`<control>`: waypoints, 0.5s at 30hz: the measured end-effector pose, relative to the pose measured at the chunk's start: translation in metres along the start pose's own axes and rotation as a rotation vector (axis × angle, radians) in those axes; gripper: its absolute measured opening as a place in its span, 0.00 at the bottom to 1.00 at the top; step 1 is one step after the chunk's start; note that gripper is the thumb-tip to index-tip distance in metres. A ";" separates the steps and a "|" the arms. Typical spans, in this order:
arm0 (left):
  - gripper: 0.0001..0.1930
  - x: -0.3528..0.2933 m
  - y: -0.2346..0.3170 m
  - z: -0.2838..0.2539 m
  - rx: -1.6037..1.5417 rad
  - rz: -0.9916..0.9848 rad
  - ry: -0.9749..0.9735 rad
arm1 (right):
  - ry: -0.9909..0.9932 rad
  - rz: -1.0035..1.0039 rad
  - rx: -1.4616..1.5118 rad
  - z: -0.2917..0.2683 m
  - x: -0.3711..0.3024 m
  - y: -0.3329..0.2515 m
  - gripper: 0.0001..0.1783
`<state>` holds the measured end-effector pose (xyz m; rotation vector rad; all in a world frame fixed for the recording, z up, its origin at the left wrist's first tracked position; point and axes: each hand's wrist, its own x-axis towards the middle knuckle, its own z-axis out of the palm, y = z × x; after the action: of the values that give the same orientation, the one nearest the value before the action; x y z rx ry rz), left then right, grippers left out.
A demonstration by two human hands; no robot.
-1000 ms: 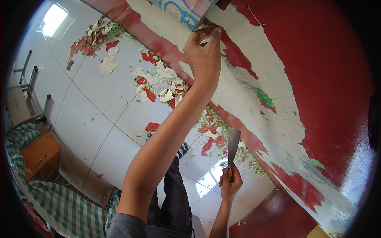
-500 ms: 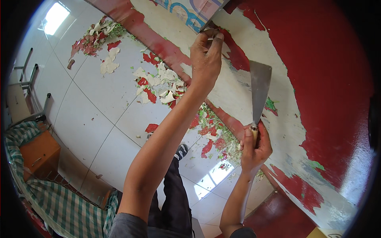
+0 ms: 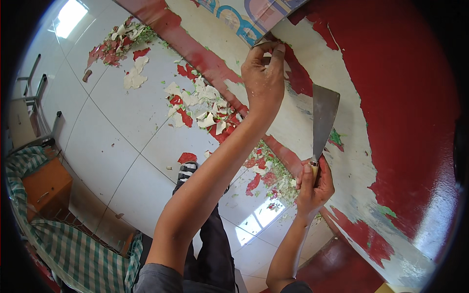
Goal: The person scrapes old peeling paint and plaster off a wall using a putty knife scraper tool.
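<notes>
In my right hand [image 3: 315,188] is a paint scraper [image 3: 324,115], its fingers closed round the pale handle and its broad metal blade pointing up along the wall. My left hand [image 3: 264,73] reaches farther up, fingers pinched at the lower corner of a printed panel [image 3: 249,19] with coloured lettering. What those fingertips grip, if anything, is too small to make out. Beside them a patch of red paint [image 3: 299,73] stays on the wall [image 3: 288,115], which is stripped to a whitish base there. A small green and red remnant [image 3: 336,139] lies close to the blade.
Red paint [image 3: 400,97] covers the wall at right. Peeled paint flakes [image 3: 200,102] litter the white tiled floor [image 3: 122,136] along the red skirting [image 3: 195,51]. At left stand an orange cabinet [image 3: 46,185], a green checked cloth [image 3: 78,249] and metal-legged furniture [image 3: 36,100]. My shoe [image 3: 187,170] is near the flakes.
My left hand has shifted slightly right and down, still pinched. The scraper blade sits a little lower and farther right, in the same grip. One of my shoes has come into view.
</notes>
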<state>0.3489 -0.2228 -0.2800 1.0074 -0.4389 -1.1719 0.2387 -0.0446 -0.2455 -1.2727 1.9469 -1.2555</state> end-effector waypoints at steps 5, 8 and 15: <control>0.09 0.003 -0.006 -0.004 -0.098 -0.029 -0.089 | -0.017 0.031 0.015 -0.005 -0.004 0.000 0.16; 0.09 0.002 -0.011 -0.008 -0.103 0.004 -0.159 | -0.010 0.007 -0.011 -0.007 -0.005 0.006 0.15; 0.06 0.008 -0.012 -0.022 0.139 0.332 -0.273 | -0.076 -0.034 -0.006 -0.013 -0.007 0.011 0.18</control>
<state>0.3612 -0.2213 -0.3029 0.8535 -0.8805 -0.9890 0.2265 -0.0314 -0.2503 -1.3420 1.8848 -1.2011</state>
